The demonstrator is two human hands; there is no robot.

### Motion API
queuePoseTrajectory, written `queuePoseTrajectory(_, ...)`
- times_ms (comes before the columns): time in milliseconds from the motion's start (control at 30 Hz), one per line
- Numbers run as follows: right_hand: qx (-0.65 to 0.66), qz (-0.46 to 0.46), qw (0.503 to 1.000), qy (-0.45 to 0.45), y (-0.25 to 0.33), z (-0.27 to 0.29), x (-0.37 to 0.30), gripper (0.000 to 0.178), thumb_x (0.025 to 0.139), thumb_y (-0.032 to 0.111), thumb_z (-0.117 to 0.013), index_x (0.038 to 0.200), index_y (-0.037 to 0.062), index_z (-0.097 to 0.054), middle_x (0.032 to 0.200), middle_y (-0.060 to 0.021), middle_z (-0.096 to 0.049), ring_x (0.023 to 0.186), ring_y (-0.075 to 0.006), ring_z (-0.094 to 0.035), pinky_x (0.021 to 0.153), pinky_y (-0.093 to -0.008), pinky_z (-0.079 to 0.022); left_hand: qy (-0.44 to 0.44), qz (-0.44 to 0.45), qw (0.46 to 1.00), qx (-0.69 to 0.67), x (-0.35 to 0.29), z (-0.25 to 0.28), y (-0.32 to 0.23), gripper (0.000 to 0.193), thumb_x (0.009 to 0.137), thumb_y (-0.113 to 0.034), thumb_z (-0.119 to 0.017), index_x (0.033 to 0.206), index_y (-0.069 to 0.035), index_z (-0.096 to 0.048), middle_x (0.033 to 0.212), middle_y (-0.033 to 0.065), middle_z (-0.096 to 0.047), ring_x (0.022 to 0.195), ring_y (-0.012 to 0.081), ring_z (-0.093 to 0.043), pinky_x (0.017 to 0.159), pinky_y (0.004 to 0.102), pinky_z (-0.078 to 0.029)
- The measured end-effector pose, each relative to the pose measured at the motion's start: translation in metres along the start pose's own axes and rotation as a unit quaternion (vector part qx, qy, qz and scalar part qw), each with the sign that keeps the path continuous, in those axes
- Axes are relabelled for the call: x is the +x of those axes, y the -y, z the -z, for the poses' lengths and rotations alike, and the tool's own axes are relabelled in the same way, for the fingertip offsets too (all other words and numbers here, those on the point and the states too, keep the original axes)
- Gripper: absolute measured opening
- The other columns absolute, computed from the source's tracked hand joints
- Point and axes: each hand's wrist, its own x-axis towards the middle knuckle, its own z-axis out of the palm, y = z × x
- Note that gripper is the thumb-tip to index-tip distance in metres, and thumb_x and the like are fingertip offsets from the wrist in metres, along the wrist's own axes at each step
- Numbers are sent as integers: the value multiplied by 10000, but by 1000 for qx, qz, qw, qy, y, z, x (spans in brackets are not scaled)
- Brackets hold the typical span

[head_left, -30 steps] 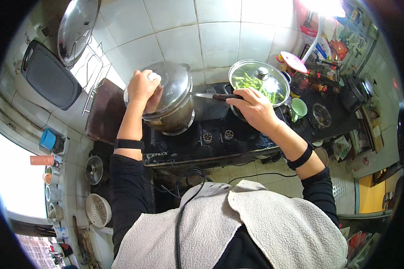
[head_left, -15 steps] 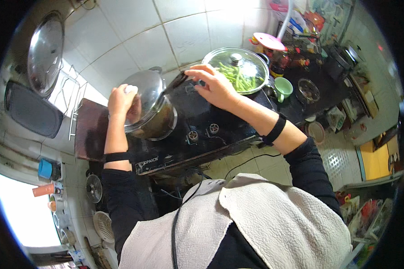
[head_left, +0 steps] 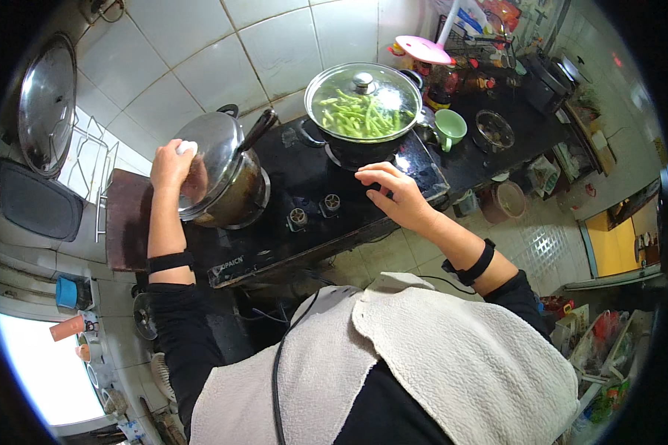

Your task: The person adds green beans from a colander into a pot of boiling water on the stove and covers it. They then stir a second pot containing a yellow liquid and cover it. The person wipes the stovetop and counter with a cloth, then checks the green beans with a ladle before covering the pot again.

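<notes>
My left hand [head_left: 169, 169] is closed on the lid [head_left: 219, 141] of a tall metal pot [head_left: 234, 199] on the left burner. A small white piece shows at its thumb; I cannot tell what it is. From the pot's rim, beside the lid, a dark utensil handle [head_left: 258, 127] slants up to the right; its other end is hidden. My right hand [head_left: 399, 194] hovers over the stove's front edge, fingers loosely bent and apart, holding nothing. Beyond it stands a dark two-handled pan [head_left: 360, 153] under a glass lid [head_left: 326, 83], with green beans [head_left: 364, 115] showing through.
Two knobs sit on the black stove [head_left: 282, 167] between pot and pan. A green cup [head_left: 450, 127] and a glass bowl [head_left: 493, 130] stand right of the pan. A pink utensil [head_left: 423, 50] rises behind. A brown board [head_left: 128, 222] leans left of the pot.
My right hand has moved away from the dark utensil handle, right and toward me. My left hand stays on the pot's lid. The view has shifted slightly.
</notes>
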Motion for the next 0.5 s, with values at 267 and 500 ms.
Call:
queuePoseTrajectory(267, 33, -135, 990, 26, -44, 8, -52, 322, 812, -32, -617, 1114, 79, -640, 1025, -64, -611, 828, -154, -647, 685, -258, -507, -37, 22, 999, -9, -18, 9, -13, 549, 789, -395, -636, 1289, -180, -562, 1165, 177, -567, 1080, 347, -575, 898, 429, -476)
queuePoseTrajectory(500, -45, -200, 977, 55, -87, 14, -77, 307, 786, 28, -627, 1090, 68, -654, 942, -81, -617, 811, -193, -642, 732, -306, -519, -169, -112, 973, -108, -97, 36, -51, 367, 824, -141, -652, 1186, -88, -615, 986, 83, -571, 845, 207, -591, 743, 308, -488)
